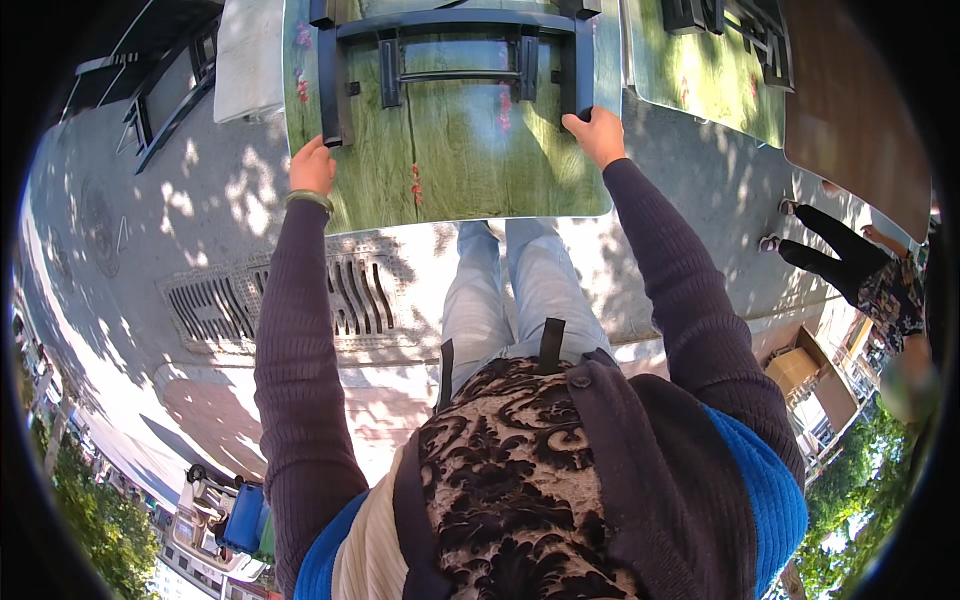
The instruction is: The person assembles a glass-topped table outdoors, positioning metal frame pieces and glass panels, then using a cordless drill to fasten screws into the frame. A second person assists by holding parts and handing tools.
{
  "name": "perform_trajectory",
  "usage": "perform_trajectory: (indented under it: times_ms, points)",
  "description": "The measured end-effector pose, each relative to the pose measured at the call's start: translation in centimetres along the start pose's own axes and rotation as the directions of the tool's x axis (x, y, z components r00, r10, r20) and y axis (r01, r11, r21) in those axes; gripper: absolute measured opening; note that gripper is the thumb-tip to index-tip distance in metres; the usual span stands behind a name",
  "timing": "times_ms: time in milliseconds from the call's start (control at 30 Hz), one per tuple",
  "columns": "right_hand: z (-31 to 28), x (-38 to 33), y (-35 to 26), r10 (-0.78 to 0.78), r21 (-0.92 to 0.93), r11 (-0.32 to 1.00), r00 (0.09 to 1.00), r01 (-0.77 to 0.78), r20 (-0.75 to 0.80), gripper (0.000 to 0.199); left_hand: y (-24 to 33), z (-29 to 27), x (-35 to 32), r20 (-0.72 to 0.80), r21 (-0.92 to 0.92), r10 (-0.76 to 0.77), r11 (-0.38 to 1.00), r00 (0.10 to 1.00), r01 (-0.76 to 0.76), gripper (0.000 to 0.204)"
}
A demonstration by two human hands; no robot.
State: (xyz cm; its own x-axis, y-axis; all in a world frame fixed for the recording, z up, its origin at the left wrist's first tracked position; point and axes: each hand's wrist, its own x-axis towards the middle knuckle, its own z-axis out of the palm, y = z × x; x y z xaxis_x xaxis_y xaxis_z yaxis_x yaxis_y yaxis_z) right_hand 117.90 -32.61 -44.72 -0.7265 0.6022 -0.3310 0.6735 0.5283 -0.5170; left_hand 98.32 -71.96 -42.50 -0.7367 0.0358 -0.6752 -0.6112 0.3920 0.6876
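Observation:
In front of me is a green tabletop [450,180] with a wood-grain and flower print. A black chair frame [455,27], its upper part cut off by the picture's edge, lies on it with two thick bars pointing toward me. My left hand [313,168] is closed at the end of the left bar, beside the tabletop's left edge. At the right bar's end my right hand [600,138] is closed, its thumb against the bar and its other fingers mostly hidden. Both arms reach forward.
Another green table [735,110] with black furniture on it stands at the right, beside a brown board [850,130]. Black chairs [165,90] are at the far left. A metal drain grate [280,300] lies in the pavement. A person in black trousers [830,250] stands at the right.

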Motion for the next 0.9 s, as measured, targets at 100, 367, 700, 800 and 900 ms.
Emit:
perform_trajectory:
  times_ms: [100, 367, 700, 800, 900]
  points:
    - [0.1, 0.0, 0.2, 0.006, 0.000, 1.000, 1.000, -0.006, 0.009, 0.044, 0.2, 0.1, -0.4, -0.011, 0.004, 0.000, 1.000, 1.000, 0.000, 0.043]
    - [-0.5, -2.0, 0.5, -0.065, 0.167, 0.984, 0.998, 0.066, -0.010, 0.055, -0.3, 0.1, -0.6, -0.014, 0.016, 0.001, 1.000, 1.000, -0.001, 0.043]
    - [0.2, -9.6, 2.9, -0.280, -0.488, 0.715, 0.845, 0.500, 0.456, 0.123, -3.7, -1.5, -2.0, -0.086, -0.215, -0.120, 0.971, 0.989, 0.100, 0.043]
    - [0.5, -9.3, 3.3, -0.254, -0.530, 0.672, 0.833, 0.518, 0.492, 0.132, -4.8, -1.6, -4.9, -0.058, -0.267, -0.156, 0.954, 0.986, 0.135, 0.044]
    - [0.8, -9.1, 2.9, -0.236, -0.541, 0.664, 0.831, 0.516, 0.504, 0.132, -8.0, -2.3, -6.4, -0.026, -0.345, -0.213, 0.919, 0.977, 0.191, 0.043]
